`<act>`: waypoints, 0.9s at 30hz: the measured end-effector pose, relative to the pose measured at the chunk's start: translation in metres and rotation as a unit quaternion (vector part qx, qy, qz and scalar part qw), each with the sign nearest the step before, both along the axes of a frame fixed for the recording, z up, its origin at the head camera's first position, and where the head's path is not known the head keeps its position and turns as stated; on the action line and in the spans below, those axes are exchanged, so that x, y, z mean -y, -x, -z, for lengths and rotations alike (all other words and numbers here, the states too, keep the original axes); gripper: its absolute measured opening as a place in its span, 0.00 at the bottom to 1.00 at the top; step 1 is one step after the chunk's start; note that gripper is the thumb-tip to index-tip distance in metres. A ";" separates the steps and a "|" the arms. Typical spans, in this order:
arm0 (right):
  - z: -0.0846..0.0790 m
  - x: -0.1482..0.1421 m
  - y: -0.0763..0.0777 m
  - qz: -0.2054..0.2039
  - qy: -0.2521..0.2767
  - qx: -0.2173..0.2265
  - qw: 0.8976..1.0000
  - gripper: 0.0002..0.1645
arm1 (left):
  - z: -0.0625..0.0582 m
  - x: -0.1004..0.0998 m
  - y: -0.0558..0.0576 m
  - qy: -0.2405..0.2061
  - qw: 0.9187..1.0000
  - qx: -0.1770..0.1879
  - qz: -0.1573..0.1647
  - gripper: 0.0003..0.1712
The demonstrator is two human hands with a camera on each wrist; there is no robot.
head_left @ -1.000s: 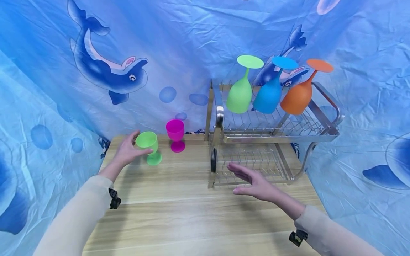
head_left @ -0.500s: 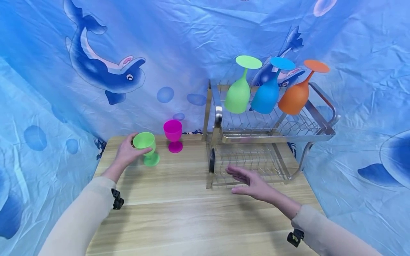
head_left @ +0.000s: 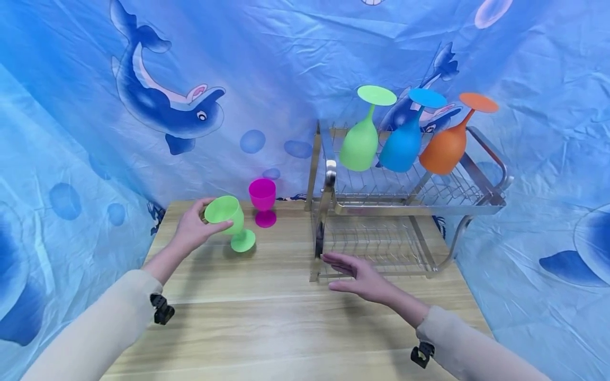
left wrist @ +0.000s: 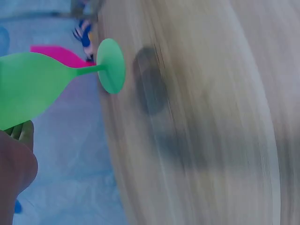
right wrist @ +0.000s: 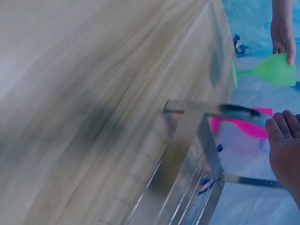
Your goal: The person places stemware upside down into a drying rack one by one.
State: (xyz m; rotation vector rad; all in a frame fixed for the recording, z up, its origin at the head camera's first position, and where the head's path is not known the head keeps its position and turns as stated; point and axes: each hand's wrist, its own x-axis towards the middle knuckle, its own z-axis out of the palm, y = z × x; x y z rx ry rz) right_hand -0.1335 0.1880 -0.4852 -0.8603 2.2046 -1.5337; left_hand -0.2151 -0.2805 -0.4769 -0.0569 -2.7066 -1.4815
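My left hand (head_left: 193, 228) grips the bowl of a green goblet (head_left: 229, 214), thumb at the front and fingers behind. The goblet is tilted, its foot swung to the right; in the left wrist view the foot of the green goblet (left wrist: 111, 65) stands off the wooden table, with a shadow beside it. Just behind and to the right, a magenta goblet (head_left: 262, 198) stands upright on the table. My right hand (head_left: 359, 278) hovers in front of the rack's lower left corner, fingers extended and holding nothing.
A two-tier metal dish rack (head_left: 414, 209) stands at the right. Upside down on its upper tier are a green goblet (head_left: 359, 145), a blue goblet (head_left: 401, 147) and an orange goblet (head_left: 444, 148). A blue dolphin-print curtain (head_left: 267, 63) surrounds the wooden table (head_left: 267, 317).
The green goblet in my left hand has come up off the table and tilted, its foot moving right. My right hand has shifted slightly left.
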 end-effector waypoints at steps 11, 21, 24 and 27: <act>-0.017 0.046 0.009 0.008 -0.016 -0.062 0.998 0.45 | -0.034 -0.039 -0.036 -0.078 0.994 -0.039 0.064 0.47; -0.025 0.088 0.027 0.023 0.002 -0.050 0.998 0.46 | -0.047 -0.061 -0.064 -0.137 0.984 -0.062 0.091 0.46; -0.024 0.096 0.032 0.027 0.006 -0.044 0.999 0.45 | -0.047 -0.066 -0.071 -0.156 0.981 -0.061 0.094 0.45; -0.023 0.102 0.034 0.037 -0.001 -0.054 0.998 0.43 | -0.047 -0.072 -0.077 -0.178 0.978 -0.056 0.094 0.46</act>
